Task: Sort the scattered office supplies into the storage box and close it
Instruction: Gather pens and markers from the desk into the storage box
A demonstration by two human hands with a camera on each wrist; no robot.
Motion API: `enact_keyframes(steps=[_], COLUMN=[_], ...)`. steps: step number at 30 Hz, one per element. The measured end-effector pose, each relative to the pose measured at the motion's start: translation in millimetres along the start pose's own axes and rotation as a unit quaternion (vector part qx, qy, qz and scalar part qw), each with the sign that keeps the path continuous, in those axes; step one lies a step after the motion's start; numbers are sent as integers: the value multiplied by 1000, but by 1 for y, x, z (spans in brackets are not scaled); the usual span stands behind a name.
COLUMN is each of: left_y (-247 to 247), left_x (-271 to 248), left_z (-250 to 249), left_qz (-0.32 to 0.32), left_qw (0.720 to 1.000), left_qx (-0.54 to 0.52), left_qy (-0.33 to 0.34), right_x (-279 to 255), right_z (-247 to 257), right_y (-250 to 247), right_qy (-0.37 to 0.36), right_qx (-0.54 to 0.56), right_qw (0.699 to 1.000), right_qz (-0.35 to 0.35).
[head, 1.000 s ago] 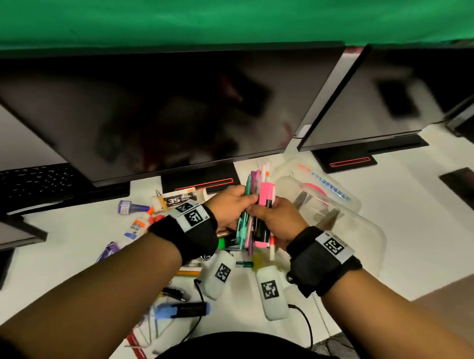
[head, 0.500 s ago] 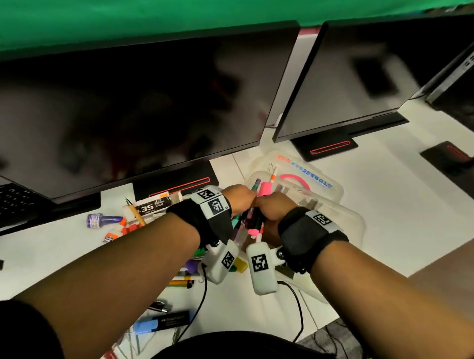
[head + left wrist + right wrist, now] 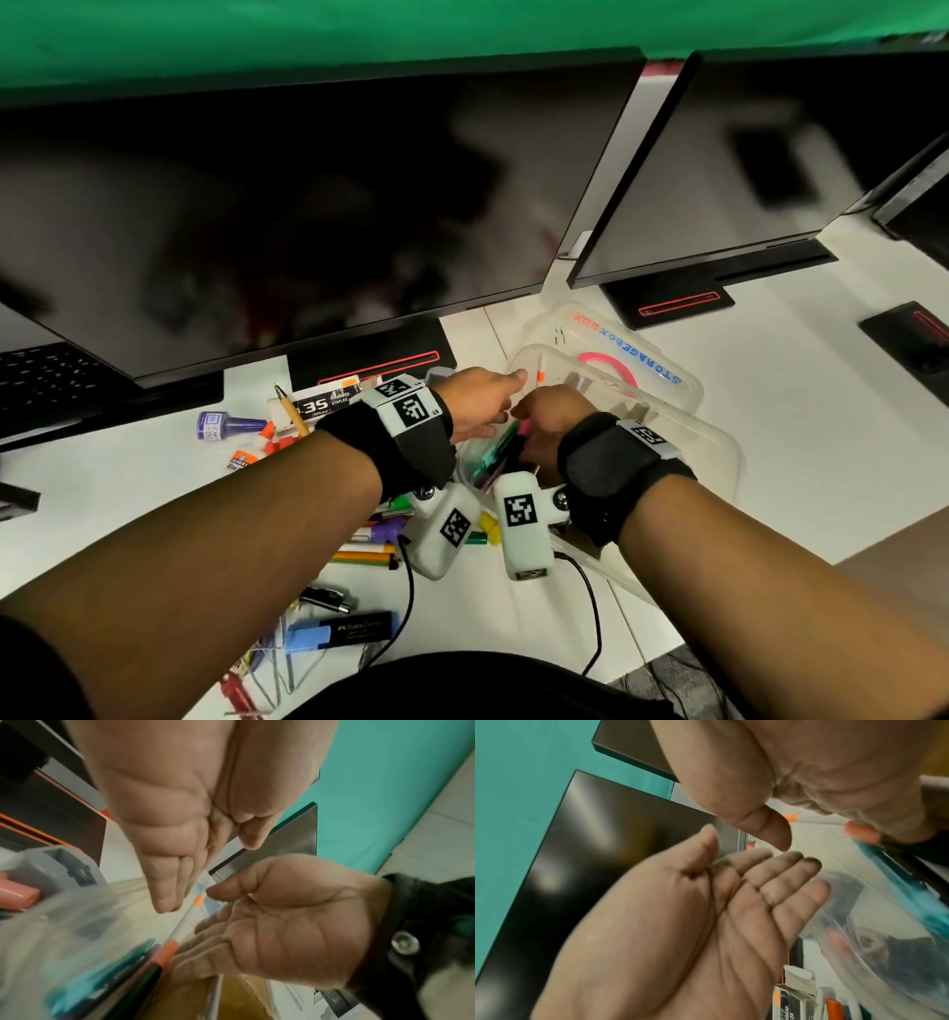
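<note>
A clear plastic storage box (image 3: pixel 719 452) stands open on the white desk, its lid (image 3: pixel 662 370) lying behind it. A bundle of teal, pink and black pens (image 3: pixel 495 449) lies slanted inside the box at its left end. In the left wrist view the pens (image 3: pixel 154 959) are blurred, with a white orange-tipped pen (image 3: pixel 185 921) beside them. My left hand (image 3: pixel 488 406) hovers over the box with straight fingers and holds nothing. My right hand (image 3: pixel 547 426) is down in the box; its palm (image 3: pixel 295 933) is spread and its fingers lie against the pens, thumb apart.
Loose supplies lie left of the box: a staples box (image 3: pixel 328 403), a purple ink bottle (image 3: pixel 226 425), a pencil (image 3: pixel 290 411), markers (image 3: pixel 369 545), a black pen (image 3: pixel 328 598) and a blue highlighter (image 3: pixel 339 629). Two monitors (image 3: pixel 308 205) stand close behind, a keyboard (image 3: pixel 41 380) at far left.
Both hands carried the upright pen bundle right, from over the clutter into the box, and laid it down. My left hand let go and opened; my right hand's grip spread open.
</note>
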State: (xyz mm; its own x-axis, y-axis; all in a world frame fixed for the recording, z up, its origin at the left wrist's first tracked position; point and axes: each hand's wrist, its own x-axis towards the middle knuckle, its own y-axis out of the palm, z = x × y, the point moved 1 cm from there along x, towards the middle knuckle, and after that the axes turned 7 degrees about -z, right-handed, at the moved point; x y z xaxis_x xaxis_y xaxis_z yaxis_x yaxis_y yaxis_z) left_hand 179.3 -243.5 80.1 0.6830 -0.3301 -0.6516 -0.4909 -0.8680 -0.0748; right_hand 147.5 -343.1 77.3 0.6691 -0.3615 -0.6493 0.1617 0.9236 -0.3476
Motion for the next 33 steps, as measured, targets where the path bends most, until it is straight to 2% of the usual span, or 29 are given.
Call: enact_keyframes(steps=[1, 3, 7, 11, 13, 14, 15, 16, 18, 20, 21, 24, 25, 26, 29, 32, 33], left_y=[-5, -16, -43, -63, -63, -61, -59, -55, -47, -40, -40, -45, -48, -52, -64, -81, -87], left_x=[-4, -9, -15, -20, -24, -25, -25, -26, -28, -28, -27, -23, -22, -22, -24, -26, -27], left_z=[0, 0, 7, 20, 27, 29, 31, 33, 36, 37, 40, 47, 50, 51, 56, 68, 75], left_qz=[4, 17, -1, -32, -29, -28, -26, -22, -11, -17, -25, -27, -25, -25, -41, -62, -63], left_qw=[1000, 1000, 999, 998, 996, 989, 978, 968, 951, 937, 933, 935, 936, 938, 937, 921, 915], left_qx=[0, -2, 20, 20, 78, 136, 192, 234, 285, 322, 332, 327, 324, 319, 316, 358, 375], left_qy=[2, 7, 48, 42, 43, 55, 73, 92, 120, 134, 140, 138, 134, 133, 141, 140, 133], right_x=[6, 8, 10, 17, 19, 21, 21, 23, 25, 29, 26, 17, 11, 8, -7, -26, -32], right_z=[-2, -6, -2, 14, 19, 19, 20, 19, 16, 15, 16, 25, 28, 29, 25, 24, 24], right_y=[-2, -4, -15, -24, -25, -24, -23, -22, -14, -8, -4, 0, 0, -1, 0, 5, 9], right_qy=[36, 38, 11, -23, -6, -9, -35, -79, -145, -153, -160, -224, -242, -234, -227, -233, -260], right_qx=[84, 130, 66, 32, 21, -25, -131, -269, -440, -514, -516, -554, -544, -516, -499, -456, -430], right_qw=[996, 990, 998, 996, 998, 998, 989, 958, 885, 844, 842, 802, 803, 823, 836, 858, 864], right_qz=[6, 23, -19, -82, -63, -57, -52, -60, -59, -12, -4, -15, -22, -36, -40, -32, -38])
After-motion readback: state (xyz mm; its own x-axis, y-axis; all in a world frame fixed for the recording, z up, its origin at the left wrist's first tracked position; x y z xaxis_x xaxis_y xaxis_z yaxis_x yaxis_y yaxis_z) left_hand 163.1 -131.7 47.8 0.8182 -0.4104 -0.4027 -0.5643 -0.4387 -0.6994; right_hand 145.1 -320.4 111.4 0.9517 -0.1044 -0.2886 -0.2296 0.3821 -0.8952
